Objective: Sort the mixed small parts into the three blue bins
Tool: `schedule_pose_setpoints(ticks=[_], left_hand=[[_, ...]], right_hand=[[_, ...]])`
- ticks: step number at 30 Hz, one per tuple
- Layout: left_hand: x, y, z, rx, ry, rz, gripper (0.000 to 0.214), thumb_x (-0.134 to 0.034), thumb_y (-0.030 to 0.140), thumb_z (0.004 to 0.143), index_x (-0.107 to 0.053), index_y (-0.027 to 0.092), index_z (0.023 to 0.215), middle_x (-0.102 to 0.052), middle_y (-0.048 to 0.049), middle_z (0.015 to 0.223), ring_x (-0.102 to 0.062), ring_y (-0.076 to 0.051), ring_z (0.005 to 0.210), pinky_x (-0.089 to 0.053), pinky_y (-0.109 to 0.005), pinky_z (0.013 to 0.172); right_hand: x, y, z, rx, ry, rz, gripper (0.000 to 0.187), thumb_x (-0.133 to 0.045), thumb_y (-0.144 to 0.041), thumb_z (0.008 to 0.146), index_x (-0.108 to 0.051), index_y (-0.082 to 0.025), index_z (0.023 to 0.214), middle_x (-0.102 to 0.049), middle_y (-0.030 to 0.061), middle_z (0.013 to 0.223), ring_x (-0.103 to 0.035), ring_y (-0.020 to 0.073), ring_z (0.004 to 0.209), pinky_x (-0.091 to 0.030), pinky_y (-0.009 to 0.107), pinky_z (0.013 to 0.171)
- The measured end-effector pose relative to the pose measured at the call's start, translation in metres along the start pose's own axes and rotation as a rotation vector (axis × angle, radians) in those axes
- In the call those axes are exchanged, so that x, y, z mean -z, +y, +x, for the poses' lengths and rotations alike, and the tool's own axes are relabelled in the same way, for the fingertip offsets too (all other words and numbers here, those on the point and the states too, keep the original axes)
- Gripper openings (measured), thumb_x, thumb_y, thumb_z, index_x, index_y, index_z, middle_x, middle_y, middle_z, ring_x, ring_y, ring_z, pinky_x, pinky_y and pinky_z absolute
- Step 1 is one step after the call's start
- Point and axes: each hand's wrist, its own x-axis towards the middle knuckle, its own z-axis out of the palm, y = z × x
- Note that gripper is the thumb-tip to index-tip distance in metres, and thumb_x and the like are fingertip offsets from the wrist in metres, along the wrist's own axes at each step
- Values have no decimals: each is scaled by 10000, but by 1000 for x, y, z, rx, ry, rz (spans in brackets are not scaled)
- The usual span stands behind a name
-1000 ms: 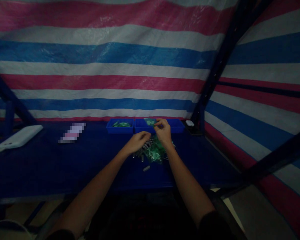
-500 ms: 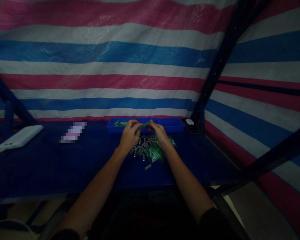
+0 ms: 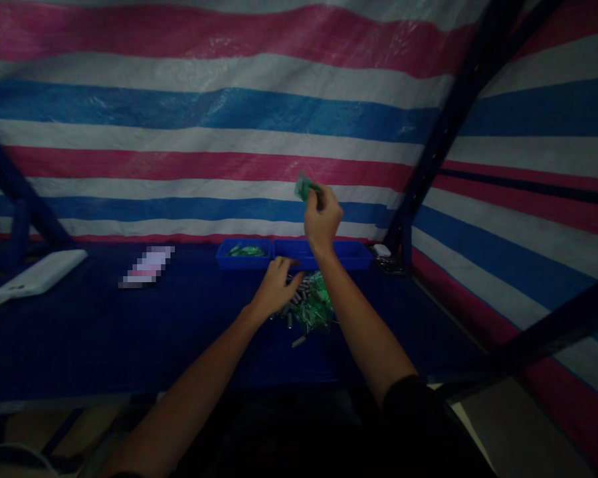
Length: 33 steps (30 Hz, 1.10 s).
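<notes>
My right hand (image 3: pixel 323 218) is raised above the trays, its thumb and fingers pinched on a small clear green plastic bag (image 3: pixel 303 186). What the bag contains is too blurred to tell. My left hand (image 3: pixel 278 287) is low over the table with thumb and fingers apart, at the left side of a pile of small grey metal cylinders (image 3: pixel 298 294). Nothing shows in its grasp. Against the cylinders lies a heap of green plastic bags (image 3: pixel 315 313), partly hidden by my right forearm. One loose cylinder (image 3: pixel 298 342) lies in front of the pile.
Behind the pile stands a blue divided tray (image 3: pixel 349 255); its left compartment holds green packets (image 3: pixel 246 251). A white power bank (image 3: pixel 40 273) with a cable and a pixelated phone-like object (image 3: pixel 147 265) lie left. A white case (image 3: pixel 381 250) is at right, near the dark frame post (image 3: pixel 405 239).
My hands have come apart. The right one has lifted up with the green bag, while the left has let go and dropped toward the metal cylinders.
</notes>
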Motion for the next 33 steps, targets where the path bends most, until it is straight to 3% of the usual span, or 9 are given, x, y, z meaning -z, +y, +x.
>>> schedule_pose_setpoints(ticks=[3,6,11,15,21,25,27,29,33], left_hand=[[-7,6,-5,-45,-179,84,196,-484,308,816,-605,176,893,-559,-71,893,-498,-222,889,-405,-366,814],[-11,7,-8,-4,-238,110,207,-468,305,822,-620,180,887,-575,-70,884,-506,-221,872,-409,-360,784],[-12,-1,-7,75,-262,119,202,-473,328,816,-627,204,858,-590,-51,858,-513,-219,858,-399,-358,765],[-14,-3,-8,91,-286,117,214,-472,344,813,-626,204,866,-597,-53,875,-519,-218,869,-397,-355,768],[-15,-3,-7,116,-246,59,218,-484,351,799,-636,196,807,-612,-48,809,-543,-202,809,-409,-337,751],[-10,-2,1,372,-181,-420,449,-378,531,813,-633,162,792,-621,-48,713,-562,-160,664,-428,-266,601],[-3,-3,6,579,-146,-746,586,-292,623,798,-623,139,818,-615,-58,683,-555,-133,567,-383,-219,473],[6,-5,10,702,-98,-958,545,-390,625,757,-610,129,813,-612,-61,684,-543,-112,518,-345,-192,420],[19,-15,13,673,43,-964,305,-659,381,630,-582,137,795,-599,-20,684,-536,-103,545,-376,-187,456]], right_hand=[[-9,1,2,52,-360,-185,205,-625,-276,711,-635,-176,889,-636,29,869,-540,196,930,-361,309,833],[10,23,-10,-93,-676,-350,226,-733,-284,590,-671,-162,770,-651,36,729,-566,193,748,-378,310,743],[77,74,-39,-266,-493,-478,111,-701,-212,597,-673,-206,704,-627,4,596,-548,153,590,-372,261,619],[98,96,-61,-414,-564,-429,128,-692,-185,561,-655,-191,684,-604,-16,567,-529,136,530,-371,246,554],[92,83,-59,-297,-441,-192,32,-579,-154,613,-595,-175,631,-577,-13,609,-520,134,599,-392,262,619],[83,50,-50,-97,-218,-135,42,-535,-195,680,-574,-192,665,-571,10,674,-515,159,673,-399,299,680],[71,37,-55,72,-279,-156,85,-516,-173,697,-563,-198,631,-564,19,705,-514,173,738,-397,317,735],[57,30,-65,215,-395,-193,121,-502,-127,693,-568,-200,622,-559,30,775,-503,183,826,-386,330,799],[40,32,-91,280,-507,-302,156,-519,-97,693,-627,-208,706,-505,58,990,-426,208,1004,-351,359,888]])
